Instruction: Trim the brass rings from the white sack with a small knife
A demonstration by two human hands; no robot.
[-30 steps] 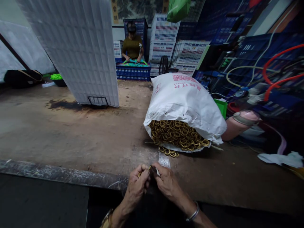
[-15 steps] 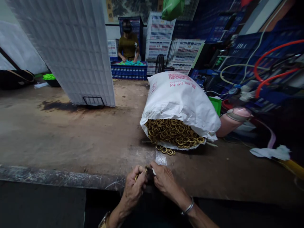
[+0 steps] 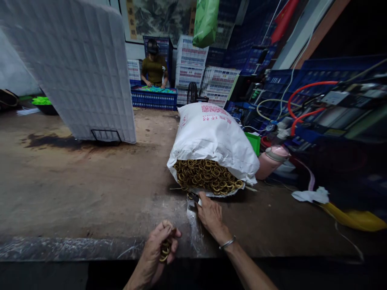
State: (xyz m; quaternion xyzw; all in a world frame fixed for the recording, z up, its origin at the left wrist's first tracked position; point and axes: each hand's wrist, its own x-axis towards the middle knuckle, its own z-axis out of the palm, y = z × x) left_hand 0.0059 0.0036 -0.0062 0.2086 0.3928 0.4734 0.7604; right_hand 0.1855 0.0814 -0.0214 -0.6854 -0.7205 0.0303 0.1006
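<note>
We are clenching a stack of brass rings point(image 3: 165, 249) in our left hand point(image 3: 159, 251) at six o'clock; our right hand point(image 3: 210, 213) is pinching loose rings at the sack point(image 3: 211, 137) mouth (twelve o'clock) — better picking singly.

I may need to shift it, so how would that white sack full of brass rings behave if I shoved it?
The white sack bulges with metal rings, so it is probably heavy and would drag rather than slide. Its woven cloth looks floppy, likely sagging when lifted. Its mouth lies open, so rings could spill.
</note>
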